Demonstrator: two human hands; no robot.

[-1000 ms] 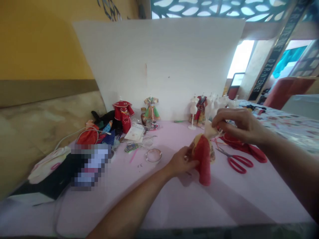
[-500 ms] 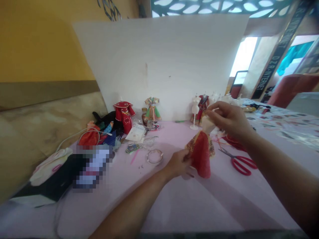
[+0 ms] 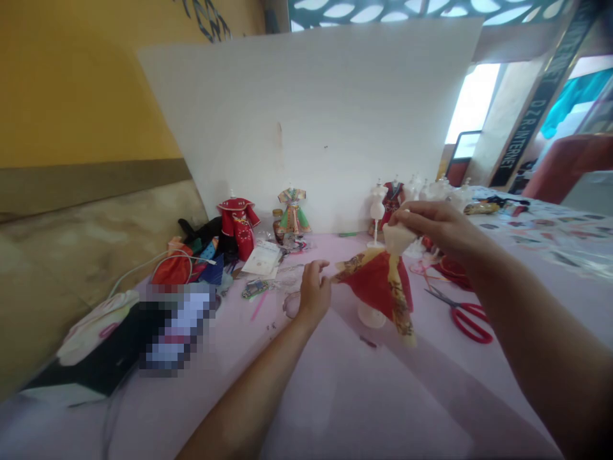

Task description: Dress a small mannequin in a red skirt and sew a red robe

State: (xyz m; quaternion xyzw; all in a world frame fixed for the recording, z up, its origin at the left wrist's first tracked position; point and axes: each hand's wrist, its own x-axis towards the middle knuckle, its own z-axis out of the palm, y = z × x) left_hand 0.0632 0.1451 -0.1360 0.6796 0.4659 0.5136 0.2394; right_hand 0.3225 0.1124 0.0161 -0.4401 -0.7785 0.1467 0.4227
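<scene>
A small white mannequin [image 3: 396, 239] on a round white base [image 3: 371, 314] stands on the pink table [image 3: 335, 383]. It wears a red dress with gold trim [image 3: 378, 284]. My right hand [image 3: 431, 227] pinches the mannequin's top. My left hand [image 3: 313, 291] pinches the dress's left edge and holds it stretched out to the left.
Red scissors [image 3: 467, 316] lie right of the dress. Dressed mannequins [image 3: 238, 220] and bare white ones [image 3: 377, 207] line the white backboard [image 3: 311, 121]. A pile of cloth [image 3: 191, 255], a clear tape roll [image 3: 290, 305] and a dark bag [image 3: 96, 358] lie to the left.
The mannequin has been set upright on its base. My left hand moved left and up, drawing the red skirt out sideways. The right hand stays at the mannequin's top.
</scene>
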